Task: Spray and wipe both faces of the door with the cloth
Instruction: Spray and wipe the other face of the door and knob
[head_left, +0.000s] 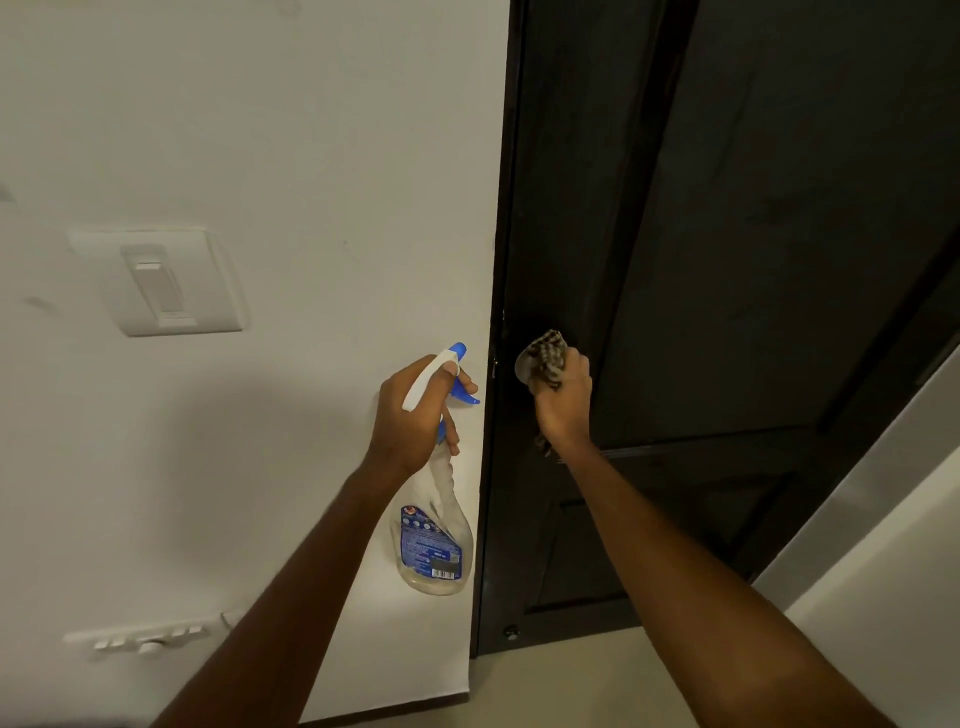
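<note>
A dark brown panelled door (753, 260) fills the right half of the view, in a dark frame. My right hand (566, 400) grips a bunched checked cloth (543, 358) and holds it against the door's left edge at mid height. My left hand (415, 415) grips the neck of a clear spray bottle (434, 540) with a white and blue trigger head. The bottle hangs in front of the white wall, just left of the door frame, with its nozzle pointing right.
A white wall (285, 156) takes up the left half, with a light switch plate (161, 283) at mid height and a socket strip (140, 639) lower down. Pale floor (597, 686) lies below the door. Another light wall (883, 571) stands at the right.
</note>
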